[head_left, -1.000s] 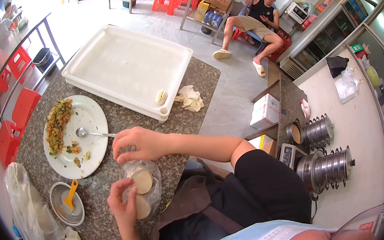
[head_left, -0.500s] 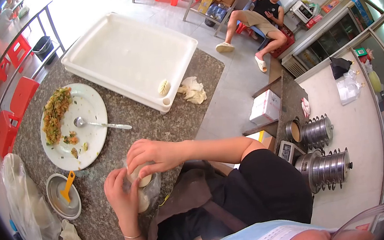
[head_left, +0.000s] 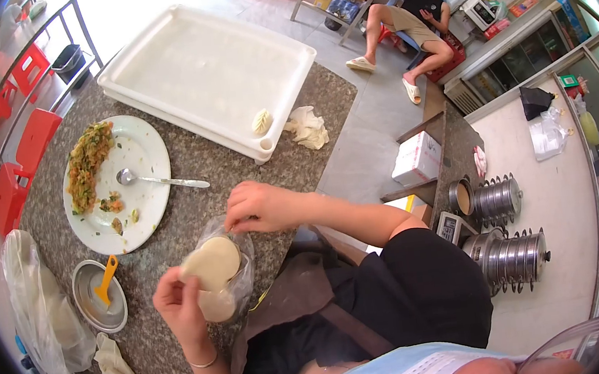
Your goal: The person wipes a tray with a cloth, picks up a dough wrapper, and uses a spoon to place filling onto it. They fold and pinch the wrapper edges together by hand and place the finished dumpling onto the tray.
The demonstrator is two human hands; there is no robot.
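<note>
My left hand [head_left: 179,301] pinches the left edge of a round dough wrapper [head_left: 207,266], which overlaps other wrappers on a clear plastic bag [head_left: 247,256]. Above and to the right, my right hand [head_left: 263,207] has its fingers pinched together at the bag's upper edge. A white plate [head_left: 151,145] with chopped orange and green filling [head_left: 87,167] and a metal spoon [head_left: 169,181] lies up and left of my hands. One pleated dumpling [head_left: 262,122] rests in the near right corner of the white tray [head_left: 206,79].
A metal bowl [head_left: 89,314] with a yellow scraper [head_left: 108,281] sits at the lower left, beside a plastic bag [head_left: 37,313]. Crumpled dough or cloth [head_left: 308,128] lies by the tray. Another person [head_left: 414,22] sits beyond. Steamers [head_left: 507,259] stand right.
My hands have moved apart, my right hand up and right and my left hand slightly left, uncovering the wrappers. The view has shifted slightly.
</note>
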